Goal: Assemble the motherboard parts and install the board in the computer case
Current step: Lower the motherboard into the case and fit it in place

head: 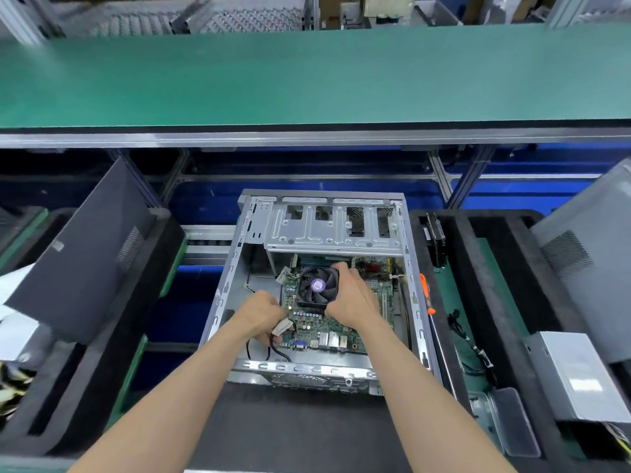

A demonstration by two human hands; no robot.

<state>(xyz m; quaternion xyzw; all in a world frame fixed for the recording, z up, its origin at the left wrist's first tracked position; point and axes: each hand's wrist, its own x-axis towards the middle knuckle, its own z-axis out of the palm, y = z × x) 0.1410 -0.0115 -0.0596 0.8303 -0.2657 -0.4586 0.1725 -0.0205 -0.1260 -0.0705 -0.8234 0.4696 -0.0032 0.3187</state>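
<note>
We find two bare forearms reaching forward into an open computer case [415, 302] that lies on its side on a dark mat. The left hand [261, 310] sits at the near left edge of the motherboard [317, 324], its grip curled around a white cable connector [282, 327] with black leads trailing toward the case floor. The right hand [351, 297] lies over the board's right half, its grip clamped on the right side of the CPU cooler fan [316, 285], thumb at the near corner and fingers at the far corner. The motherboard lies flat inside the case, its rear ports facing the near wall. Beyond the fan, a silver drive cage [333, 230] spans the far end of the case.

To the right, an orange-handled screwdriver [426, 295] rests in a black foam tray [485, 302], near a loose black cable [469, 343] and a grey power supply [577, 373]. To the left, a dark side panel [88, 254] leans tilted in another foam tray. Farthest off, a green counter [307, 76] crosses the whole view.
</note>
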